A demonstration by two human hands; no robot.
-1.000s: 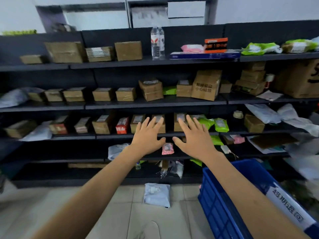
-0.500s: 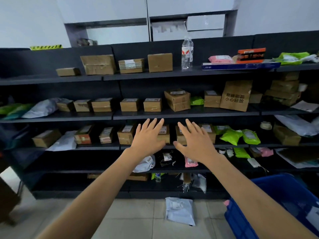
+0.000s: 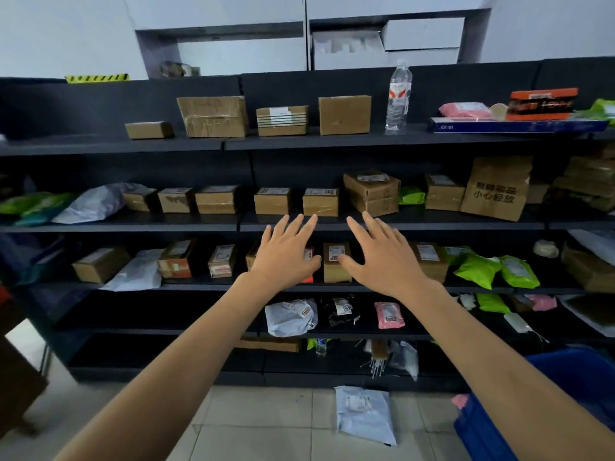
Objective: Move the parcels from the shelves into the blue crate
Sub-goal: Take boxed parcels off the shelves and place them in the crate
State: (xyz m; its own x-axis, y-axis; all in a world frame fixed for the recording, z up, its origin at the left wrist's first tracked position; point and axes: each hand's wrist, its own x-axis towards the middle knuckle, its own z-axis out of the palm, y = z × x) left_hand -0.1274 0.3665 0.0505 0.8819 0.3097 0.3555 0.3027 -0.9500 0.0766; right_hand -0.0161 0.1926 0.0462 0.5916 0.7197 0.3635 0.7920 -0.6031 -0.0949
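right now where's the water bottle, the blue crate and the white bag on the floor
water bottle [image 3: 398, 98], head view, on its label, middle of the body
blue crate [image 3: 482, 437], head view, on its near left wall
white bag on the floor [image 3: 364, 414], head view, on the middle of its flat face

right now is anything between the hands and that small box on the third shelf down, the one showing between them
Nothing visible. The left hand and right hand are open and spread in front of the small box, which stands at the open shelf front. Neighbouring boxes sit beside it, not in front.
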